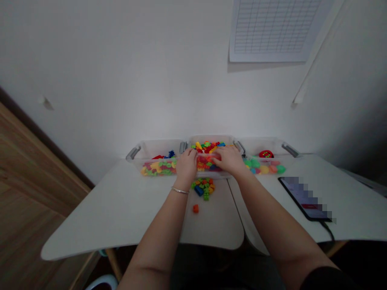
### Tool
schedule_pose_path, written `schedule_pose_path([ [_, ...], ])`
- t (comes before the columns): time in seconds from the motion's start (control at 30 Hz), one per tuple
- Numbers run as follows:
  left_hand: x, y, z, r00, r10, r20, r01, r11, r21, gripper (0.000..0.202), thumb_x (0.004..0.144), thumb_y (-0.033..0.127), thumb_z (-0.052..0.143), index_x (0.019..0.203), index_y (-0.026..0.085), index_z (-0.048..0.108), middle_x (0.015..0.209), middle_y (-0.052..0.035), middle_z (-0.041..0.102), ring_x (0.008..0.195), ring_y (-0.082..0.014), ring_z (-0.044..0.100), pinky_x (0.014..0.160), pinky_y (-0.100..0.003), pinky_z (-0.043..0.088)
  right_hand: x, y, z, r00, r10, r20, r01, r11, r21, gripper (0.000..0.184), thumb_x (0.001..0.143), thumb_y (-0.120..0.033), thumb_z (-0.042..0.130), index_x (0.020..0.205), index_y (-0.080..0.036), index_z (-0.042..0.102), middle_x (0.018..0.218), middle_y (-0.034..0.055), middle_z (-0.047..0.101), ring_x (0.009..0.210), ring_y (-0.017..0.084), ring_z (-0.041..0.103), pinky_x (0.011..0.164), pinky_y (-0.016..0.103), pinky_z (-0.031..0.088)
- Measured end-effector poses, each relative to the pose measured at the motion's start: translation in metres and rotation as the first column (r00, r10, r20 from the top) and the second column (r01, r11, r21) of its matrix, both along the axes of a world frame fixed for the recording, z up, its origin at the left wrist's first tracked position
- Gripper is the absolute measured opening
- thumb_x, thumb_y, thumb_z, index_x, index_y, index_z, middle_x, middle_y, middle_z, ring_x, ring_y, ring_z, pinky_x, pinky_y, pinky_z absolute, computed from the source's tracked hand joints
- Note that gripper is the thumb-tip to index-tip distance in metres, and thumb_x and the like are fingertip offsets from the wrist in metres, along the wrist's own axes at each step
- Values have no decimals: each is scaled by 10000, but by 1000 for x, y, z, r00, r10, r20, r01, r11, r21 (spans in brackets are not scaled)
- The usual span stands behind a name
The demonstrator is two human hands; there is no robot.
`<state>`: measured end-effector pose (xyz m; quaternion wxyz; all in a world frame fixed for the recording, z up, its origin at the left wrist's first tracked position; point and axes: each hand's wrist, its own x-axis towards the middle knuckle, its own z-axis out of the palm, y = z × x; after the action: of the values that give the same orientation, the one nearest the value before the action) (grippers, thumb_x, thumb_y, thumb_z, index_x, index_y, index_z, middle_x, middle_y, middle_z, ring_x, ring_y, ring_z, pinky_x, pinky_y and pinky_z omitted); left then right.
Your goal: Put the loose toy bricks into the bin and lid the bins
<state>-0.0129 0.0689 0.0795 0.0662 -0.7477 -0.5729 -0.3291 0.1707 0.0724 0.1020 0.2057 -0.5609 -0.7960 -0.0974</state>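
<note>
While your hands sit over the middle clear plastic bin point(211, 139), your left hand point(186, 164) and right hand point(229, 159) press close together on its multicoloured toy blocks point(208, 147). Your fingers point(193, 152) curl downward, and whether they hold a block cannot be told. Matching bins point(160, 147) point(260, 145) stand at 9 and 3 o'clock. Loose blocks point(202, 188) lie on the white desk point(121, 209) at 6 o'clock, a lone orange block point(196, 208) just beyond them. A smartphone point(302, 199) lies at 4 o'clock.
</note>
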Motion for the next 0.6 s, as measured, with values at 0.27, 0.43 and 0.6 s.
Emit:
schedule_pose_path([
  [0.27, -3, -28, -16, 987, -12, 163, -12, 989, 148, 320, 835, 198, 533, 1151, 151, 562, 1167, -117, 556, 1141, -234, 516, 1015, -363, 420, 5, -22, -36, 970, 82, -230, -7, 951, 309, 330, 819, -241, 545, 1130, -176, 634, 1200, 93, 617, 1174, 269, 458, 1060, 441, 305],
  [0.43, -10, -43, -35, 992, -101, -79, 83, 976, -200, 230, 867, 198, 471, 1023, 194, 640, 1026, -67, 618, 995, -196, 584, 906, -310, 471, 1, -52, -69, 934, 89, -345, 42, 934, 355, 314, 807, -222, 549, 1108, -203, 638, 1322, 109, 501, 1288, 297, 346, 1073, 491, 310],
  [0.6, -25, -41, -52, 993, 9, -116, -57, 908, -414, 310, 852, 203, 492, 1128, 225, 633, 1160, -79, 598, 1022, -186, 603, 906, -288, 464, 3, -68, -104, 908, 142, -394, -85, 984, 159, 291, 806, -208, 549, 1080, -192, 646, 1216, 122, 563, 1163, 269, 466, 1024, 470, 383],
])
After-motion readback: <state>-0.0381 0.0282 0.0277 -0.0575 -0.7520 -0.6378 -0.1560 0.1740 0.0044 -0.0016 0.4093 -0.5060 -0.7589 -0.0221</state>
